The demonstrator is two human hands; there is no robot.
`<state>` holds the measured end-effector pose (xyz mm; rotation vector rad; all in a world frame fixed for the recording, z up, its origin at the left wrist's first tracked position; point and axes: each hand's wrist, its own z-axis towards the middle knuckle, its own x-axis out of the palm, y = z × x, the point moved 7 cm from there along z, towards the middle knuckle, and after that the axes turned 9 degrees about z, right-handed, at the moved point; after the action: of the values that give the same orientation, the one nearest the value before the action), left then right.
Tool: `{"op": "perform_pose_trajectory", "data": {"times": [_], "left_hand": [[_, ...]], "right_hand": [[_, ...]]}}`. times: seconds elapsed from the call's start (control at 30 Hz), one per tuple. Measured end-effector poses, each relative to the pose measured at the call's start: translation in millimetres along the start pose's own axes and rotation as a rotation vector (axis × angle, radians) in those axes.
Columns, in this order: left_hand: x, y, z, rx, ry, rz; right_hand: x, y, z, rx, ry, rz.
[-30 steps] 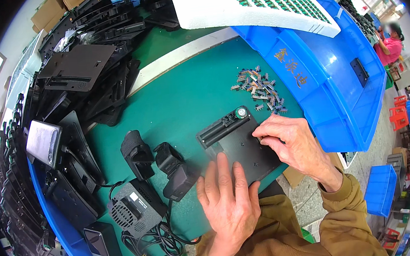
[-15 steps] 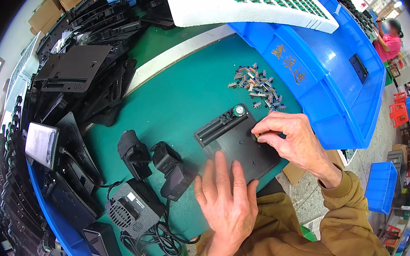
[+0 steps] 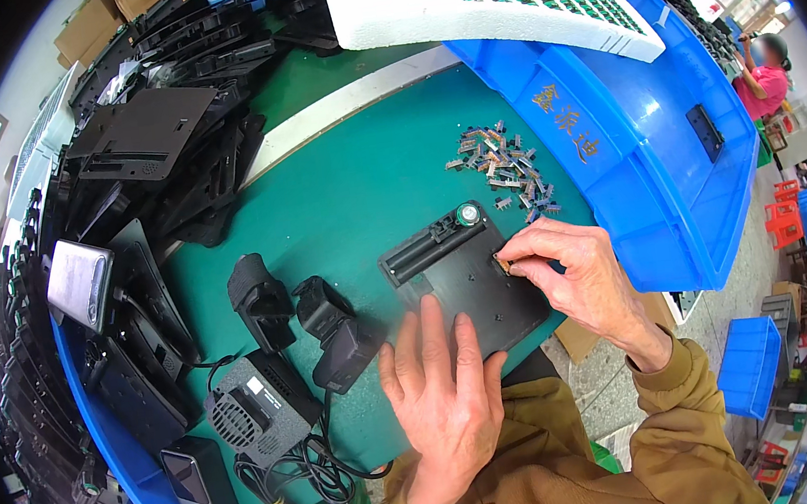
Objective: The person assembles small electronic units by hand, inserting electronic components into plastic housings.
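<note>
"What lies on the green tabletop (image 3: 329, 196)?"

"A flat black panel (image 3: 472, 294), ridged along its far edge, with a silvery disc (image 3: 467, 214)."

"Hands?"

"Left hand (image 3: 449, 400) rests, fingers extended, on it; right hand (image 3: 577, 263) pinches a small part (image 3: 503, 266) at its right side."

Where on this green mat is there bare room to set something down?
The widest free patch of mat lies between the black stack and the small parts, beyond the panel. It is crowded near left, with the vented box and cable, and at the panel, where the left hand and right hand work.
</note>
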<state>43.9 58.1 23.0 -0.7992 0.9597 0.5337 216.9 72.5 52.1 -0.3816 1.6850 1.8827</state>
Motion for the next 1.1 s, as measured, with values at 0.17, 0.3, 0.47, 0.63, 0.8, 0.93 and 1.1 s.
{"op": "perform_pose_trajectory", "data": {"times": [0.17,0.3,0.47,0.63,0.8,0.93,1.1], "left_hand": [[1.6,0.0,0.3,-0.002,-0.004,0.016],[0.6,0.6,1.2,-0.010,0.003,0.014],[0.1,0.4,1.6,-0.006,0.000,0.015],[0.2,0.4,0.5,-0.004,-0.015,0.026],[0.5,-0.7,0.4,-0.009,-0.010,0.028],[0.5,-0.2,-0.5,-0.004,-0.024,0.023],[-0.8,0.7,-1.4,-0.007,-0.042,-0.008]], "right_hand": [[1.7,4.1,1.5,-0.067,0.003,-0.061],[1.7,6.1,0.7,-0.046,0.020,-0.087],[-3.6,5.3,3.5,-0.058,-0.023,-0.041],[-7.0,5.5,19.0,-0.160,-0.059,-0.117],[6.6,2.4,35.5,-0.236,0.002,-0.188],[14.4,2.2,45.9,-0.242,0.090,-0.199],[20.6,-1.4,50.7,-0.309,0.151,-0.198]]}}
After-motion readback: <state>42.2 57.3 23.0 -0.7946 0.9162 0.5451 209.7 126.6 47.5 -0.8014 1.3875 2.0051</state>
